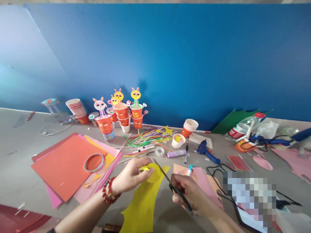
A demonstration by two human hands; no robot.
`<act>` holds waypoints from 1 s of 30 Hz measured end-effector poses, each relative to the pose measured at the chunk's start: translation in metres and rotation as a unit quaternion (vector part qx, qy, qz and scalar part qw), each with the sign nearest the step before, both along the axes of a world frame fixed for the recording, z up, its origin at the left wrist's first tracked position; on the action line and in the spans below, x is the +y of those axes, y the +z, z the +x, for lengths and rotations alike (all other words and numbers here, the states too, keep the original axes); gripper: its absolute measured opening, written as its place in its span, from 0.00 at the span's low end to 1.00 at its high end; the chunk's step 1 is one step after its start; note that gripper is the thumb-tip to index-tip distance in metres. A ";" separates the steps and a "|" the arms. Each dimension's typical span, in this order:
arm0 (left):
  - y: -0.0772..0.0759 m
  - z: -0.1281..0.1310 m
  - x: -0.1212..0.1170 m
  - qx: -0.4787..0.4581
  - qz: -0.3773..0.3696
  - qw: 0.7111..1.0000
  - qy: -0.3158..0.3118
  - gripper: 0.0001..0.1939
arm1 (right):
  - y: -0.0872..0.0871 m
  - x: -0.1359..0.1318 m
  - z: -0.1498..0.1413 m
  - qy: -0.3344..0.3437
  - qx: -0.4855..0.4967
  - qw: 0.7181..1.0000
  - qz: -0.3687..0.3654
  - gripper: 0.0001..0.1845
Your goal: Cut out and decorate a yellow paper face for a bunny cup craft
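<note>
My left hand [133, 174], with red bead bracelets at the wrist, pinches a sheet of yellow paper [143, 204] near its top. The sheet hangs down toward the lower edge of the view, and its upper part shows a rounded, partly cut outline. In my right hand [186, 192] is a pair of black-handled scissors [165, 174]. Their blades point up and left, against the right side of the rounded yellow part. How far the blades are apart is hard to make out.
Coloured paper sheets [63, 165] lie at left with a tape ring [93, 162] on top. Behind stand decorated paper cups [105, 124], coloured strips [150, 136] and a glue stick [176, 153]. To the right are a blue glue gun [207, 150], black cables, a bottle [243, 127] and a phone [250, 213].
</note>
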State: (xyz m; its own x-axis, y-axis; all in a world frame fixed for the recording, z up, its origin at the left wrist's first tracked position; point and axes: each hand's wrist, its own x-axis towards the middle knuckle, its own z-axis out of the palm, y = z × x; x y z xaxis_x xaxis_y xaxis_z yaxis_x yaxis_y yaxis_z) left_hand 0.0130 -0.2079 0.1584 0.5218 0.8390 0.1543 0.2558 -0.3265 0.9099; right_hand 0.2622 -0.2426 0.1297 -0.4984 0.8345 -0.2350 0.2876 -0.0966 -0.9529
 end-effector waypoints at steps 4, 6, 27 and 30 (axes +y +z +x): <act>0.001 0.001 0.002 0.005 0.001 1.000 -0.010 0.13 | -0.001 0.002 0.001 -0.013 -0.027 0.999 0.013 0.33; 0.002 0.001 0.003 0.006 0.007 1.000 -0.013 0.13 | -0.002 0.003 0.001 -0.017 -0.036 0.999 0.026 0.32; -0.050 -0.051 0.017 0.025 0.016 0.991 0.134 0.13 | -0.075 -0.029 -0.014 -0.092 -0.160 0.982 0.048 0.28; -0.059 -0.057 0.014 0.061 0.027 0.984 0.168 0.13 | -0.076 -0.031 -0.014 -0.114 -0.248 0.953 0.132 0.25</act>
State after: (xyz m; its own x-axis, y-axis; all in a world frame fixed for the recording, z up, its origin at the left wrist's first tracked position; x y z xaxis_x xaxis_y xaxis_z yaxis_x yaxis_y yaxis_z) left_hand -0.0440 -0.1941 0.0998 0.2348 0.9594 0.1563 0.4643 -0.2520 0.8491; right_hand 0.2483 -0.2735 0.0536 -0.1786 0.9706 -0.1615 0.7089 0.0131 -0.7052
